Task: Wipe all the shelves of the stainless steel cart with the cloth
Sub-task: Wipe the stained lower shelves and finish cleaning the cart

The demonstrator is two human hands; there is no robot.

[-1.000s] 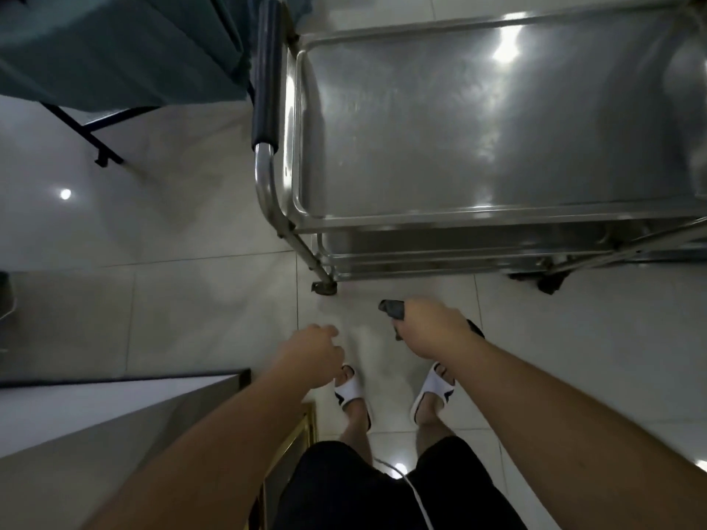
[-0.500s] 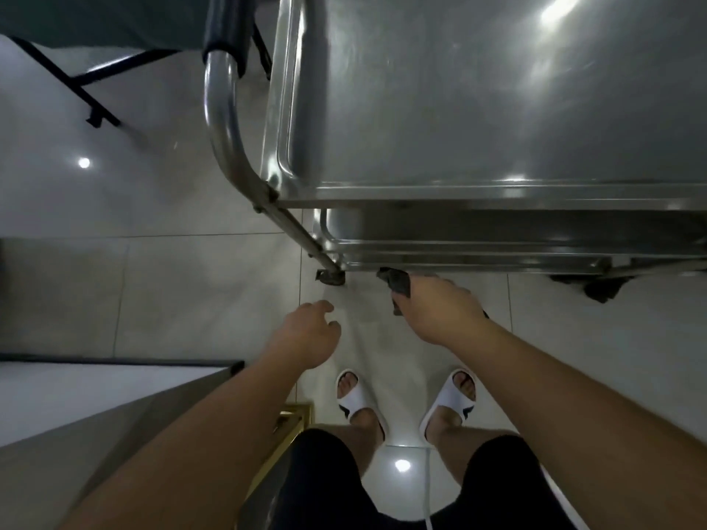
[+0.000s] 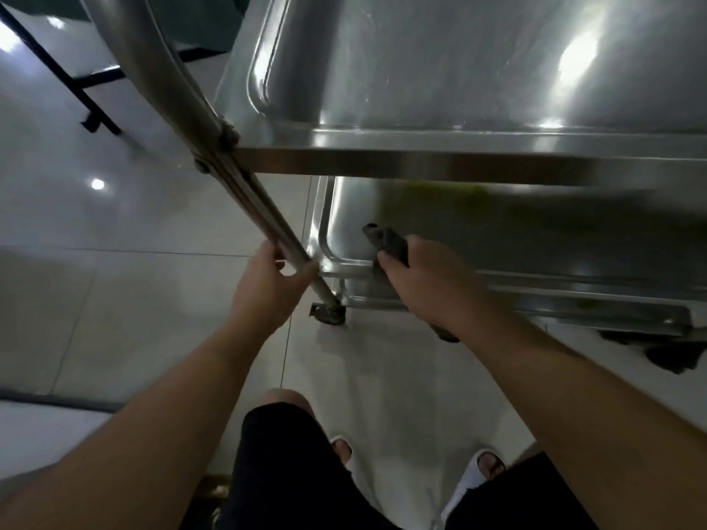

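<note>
Pale glossy floor tiles (image 3: 114, 300) all round, dotted with lamp glare. Stainless steel cart (image 3: 459, 158) close ahead, top shelf (image 3: 440, 63) bare and shiny, middle shelf (image 3: 478, 223) in shadow beneath it. Left hand (image 3: 267, 285) curled round the slanted cart leg (image 3: 245, 193), fingers wrapped on the tube. Right hand (image 3: 424, 285) gripping the dark cloth (image 3: 386, 242), fingers closed over it, at the near left corner of the middle shelf; whether already pressed flat on the steel, cannot tell.

Best done, probably: steady the cart with the left, spread the cloth flatter under the palm, start in the corner and sweep rightward in overlapping strokes, reaching deep under the top shelf.

Cloth bunched into a roll, long axis running from beneath the wrist up and left, free end pointing toward the corner of the shelf.
</note>
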